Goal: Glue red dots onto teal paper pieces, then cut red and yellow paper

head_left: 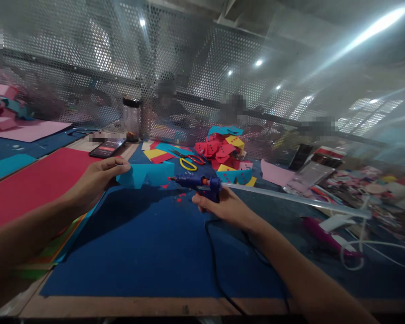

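My left hand [103,177] pinches the left end of a light-blue paper strip [150,174], holding it above the dark blue mat [148,243]. In my right hand [227,207] is a blue hot glue gun [199,182], gripped by its handle, with its nozzle pointing left near the strip's right end. A long clear glue stick [290,197] sticks out of the gun's back toward the right. The gun's black cord [212,256] runs down over the mat's front edge. Small red paper bits [180,197] lie below the nozzle.
Scissors [189,162] with red and yellow handles lie behind the gun, near a pile of red, blue and yellow paper pieces [222,150]. Red sheets [54,180], a phone [108,147] and a jar [131,119] are at left. A purple tool [330,236] lies right.
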Available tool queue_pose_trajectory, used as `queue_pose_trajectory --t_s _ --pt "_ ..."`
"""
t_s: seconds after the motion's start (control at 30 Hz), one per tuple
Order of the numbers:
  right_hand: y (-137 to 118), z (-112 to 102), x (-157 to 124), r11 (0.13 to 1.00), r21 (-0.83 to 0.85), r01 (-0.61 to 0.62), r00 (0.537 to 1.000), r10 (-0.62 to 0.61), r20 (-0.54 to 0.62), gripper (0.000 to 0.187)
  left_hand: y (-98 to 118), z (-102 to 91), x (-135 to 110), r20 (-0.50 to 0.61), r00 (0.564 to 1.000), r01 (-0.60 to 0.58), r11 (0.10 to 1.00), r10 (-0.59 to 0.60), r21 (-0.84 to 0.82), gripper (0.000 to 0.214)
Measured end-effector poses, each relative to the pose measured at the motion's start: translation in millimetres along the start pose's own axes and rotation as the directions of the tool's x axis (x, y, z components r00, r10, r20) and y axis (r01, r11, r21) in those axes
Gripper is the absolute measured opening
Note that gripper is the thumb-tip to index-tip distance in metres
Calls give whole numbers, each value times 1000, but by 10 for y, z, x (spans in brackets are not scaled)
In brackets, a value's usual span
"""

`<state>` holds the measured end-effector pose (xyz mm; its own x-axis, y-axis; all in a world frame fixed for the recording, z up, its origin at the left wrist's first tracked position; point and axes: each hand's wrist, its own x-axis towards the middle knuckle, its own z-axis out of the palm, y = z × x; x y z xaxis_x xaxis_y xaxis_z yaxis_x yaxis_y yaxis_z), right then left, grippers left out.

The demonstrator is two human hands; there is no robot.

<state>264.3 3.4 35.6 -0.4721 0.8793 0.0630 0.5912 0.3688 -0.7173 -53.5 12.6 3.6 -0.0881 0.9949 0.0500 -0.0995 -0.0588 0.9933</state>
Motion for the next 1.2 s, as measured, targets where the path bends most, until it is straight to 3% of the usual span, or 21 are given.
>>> queue_pose_trajectory --t_s 0.37,0.7,1.2 --pt "-106 60 -59 997 -73 6 999 -9 -45 41 21 73 -52 59 996 74 997 -73 -16 31" --pt "-23 107 -40 958 -150 245 962 -260 -87 33 52 84 -76 99 992 79 997 -79 10 25" --pt "40 136 -24 934 -203 293 944 -316 -93 33 60 85 -86 104 993 54 998 -58 42 29"
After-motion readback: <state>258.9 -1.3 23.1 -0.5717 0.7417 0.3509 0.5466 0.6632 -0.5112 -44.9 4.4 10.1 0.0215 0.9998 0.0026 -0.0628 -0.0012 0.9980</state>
